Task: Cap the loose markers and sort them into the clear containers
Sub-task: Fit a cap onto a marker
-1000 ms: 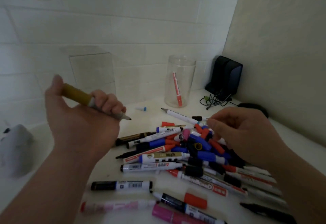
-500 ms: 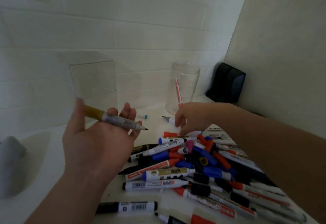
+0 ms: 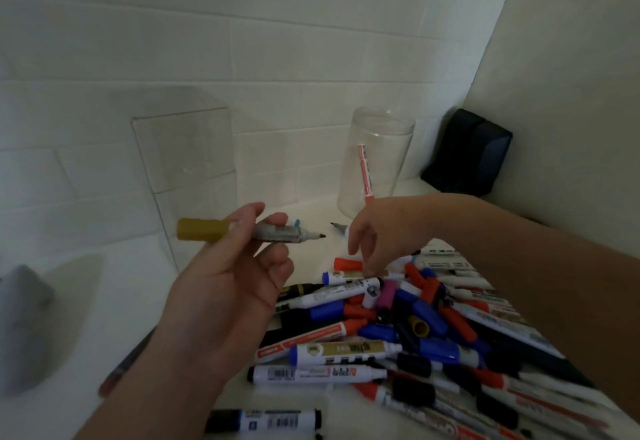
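Observation:
My left hand (image 3: 228, 287) holds an uncapped marker (image 3: 242, 231) with a mustard-yellow rear end, its black tip pointing right. My right hand (image 3: 384, 231) hangs over the far edge of the marker pile (image 3: 398, 328), fingers pointing down next to a loose red cap (image 3: 346, 262); nothing shows in its grip. A round clear jar (image 3: 377, 162) stands behind it with one red marker (image 3: 364, 173) inside. A rectangular clear container (image 3: 183, 152) stands against the wall at the back left. A small blue cap (image 3: 297, 223) lies between my hands.
A black box (image 3: 467, 152) sits in the right corner by the beige side wall. A blurry grey object (image 3: 24, 318) lies at the far left. A capped black marker (image 3: 263, 420) lies alone near the front edge. Another uncapped marker tip (image 3: 337, 226) shows behind my right hand.
My right hand moved from the middle of the pile to its far left edge. My left hand turned the yellow-ended marker more level and brought it lower, toward the centre.

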A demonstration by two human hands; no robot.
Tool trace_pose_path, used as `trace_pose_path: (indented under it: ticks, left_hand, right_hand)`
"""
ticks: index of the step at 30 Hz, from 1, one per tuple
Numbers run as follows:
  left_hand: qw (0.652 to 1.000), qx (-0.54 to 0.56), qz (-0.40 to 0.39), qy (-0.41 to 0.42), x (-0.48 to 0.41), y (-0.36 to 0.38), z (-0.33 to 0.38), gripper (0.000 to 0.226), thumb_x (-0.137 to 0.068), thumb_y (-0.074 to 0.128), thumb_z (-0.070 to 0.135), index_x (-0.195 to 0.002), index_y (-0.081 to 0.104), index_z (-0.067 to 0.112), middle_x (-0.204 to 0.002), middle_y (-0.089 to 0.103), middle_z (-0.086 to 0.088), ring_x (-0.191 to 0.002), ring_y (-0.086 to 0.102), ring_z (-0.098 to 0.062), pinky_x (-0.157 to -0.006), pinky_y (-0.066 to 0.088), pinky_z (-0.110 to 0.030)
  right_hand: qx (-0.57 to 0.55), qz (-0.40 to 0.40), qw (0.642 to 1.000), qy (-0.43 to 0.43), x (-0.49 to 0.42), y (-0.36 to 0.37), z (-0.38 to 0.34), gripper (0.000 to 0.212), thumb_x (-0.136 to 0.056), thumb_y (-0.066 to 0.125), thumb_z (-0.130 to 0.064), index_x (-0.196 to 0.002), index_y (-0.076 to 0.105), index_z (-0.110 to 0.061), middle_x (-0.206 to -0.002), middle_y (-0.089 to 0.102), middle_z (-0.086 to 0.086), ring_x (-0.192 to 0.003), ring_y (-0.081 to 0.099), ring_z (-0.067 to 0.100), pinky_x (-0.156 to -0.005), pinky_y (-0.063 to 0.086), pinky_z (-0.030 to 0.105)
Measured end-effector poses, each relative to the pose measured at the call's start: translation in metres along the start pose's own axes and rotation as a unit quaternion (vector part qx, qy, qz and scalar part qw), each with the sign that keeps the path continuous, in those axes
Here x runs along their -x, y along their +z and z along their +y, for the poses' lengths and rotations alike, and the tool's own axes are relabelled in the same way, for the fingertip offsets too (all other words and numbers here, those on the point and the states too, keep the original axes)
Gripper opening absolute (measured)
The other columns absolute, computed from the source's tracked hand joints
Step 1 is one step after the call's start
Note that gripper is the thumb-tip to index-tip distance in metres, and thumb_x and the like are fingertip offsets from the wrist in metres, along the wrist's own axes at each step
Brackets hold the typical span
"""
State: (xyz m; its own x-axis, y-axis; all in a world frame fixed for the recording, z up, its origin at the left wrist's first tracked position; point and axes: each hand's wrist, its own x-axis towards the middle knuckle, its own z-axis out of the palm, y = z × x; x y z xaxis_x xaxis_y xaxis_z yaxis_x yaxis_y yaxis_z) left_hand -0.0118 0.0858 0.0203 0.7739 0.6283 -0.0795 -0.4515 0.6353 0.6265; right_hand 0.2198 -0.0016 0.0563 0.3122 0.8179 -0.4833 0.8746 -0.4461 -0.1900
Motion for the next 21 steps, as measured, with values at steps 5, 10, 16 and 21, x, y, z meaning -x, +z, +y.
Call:
trace_pose_path:
  ticks: [5,10,16,21]
  left_hand:
    - [0.998,0.06,-0.016,-0.011,0.007,0.001,0.003,0.057,-0.091,0.049,0.057,-0.106,0.061,0.003,-0.119,0.069,-0.024,-0.107,0.069,-0.043,-0.091,0.054,-0.05]
    - [0.996,0.081,-0.032,0.002,0.008,0.0,0.006,0.036,-0.098,0.047,0.039,-0.095,0.06,0.005,-0.126,0.066,-0.023,-0.112,0.065,-0.047,-0.095,0.051,-0.052]
    - [0.994,0.089,-0.021,0.052,0.003,-0.004,0.011,0.02,-0.087,0.052,0.025,-0.078,0.062,0.011,-0.117,0.072,-0.014,-0.097,0.073,-0.028,-0.088,0.055,-0.032]
    - [0.994,0.09,-0.043,0.048,-0.006,-0.018,0.013,0.023,-0.094,0.048,0.02,-0.077,0.064,0.017,-0.101,0.069,-0.002,-0.064,0.053,-0.014,-0.065,0.041,-0.023]
  right_hand:
    - [-0.009,0.014,1.0,-0.023,-0.006,0.007,-0.001,0.035,-0.08,0.081,-0.028,-0.113,0.068,-0.026,-0.083,0.074,-0.015,-0.072,0.065,-0.008,-0.071,0.047,0.014]
    - [-0.042,0.057,0.997,-0.03,-0.004,0.008,0.005,0.032,-0.078,0.083,-0.03,-0.106,0.069,-0.027,-0.083,0.072,-0.013,-0.071,0.066,-0.003,-0.071,0.052,0.019]
    - [-0.096,0.112,0.988,-0.035,0.004,-0.009,0.014,0.034,-0.08,0.083,-0.026,-0.11,0.068,-0.023,-0.084,0.075,-0.01,-0.077,0.07,0.003,-0.085,0.057,0.032]
    - [-0.089,0.123,0.988,-0.026,-0.001,-0.007,0.011,0.028,-0.079,0.083,-0.028,-0.104,0.072,-0.023,-0.088,0.074,-0.01,-0.08,0.069,0.003,-0.086,0.055,0.027]
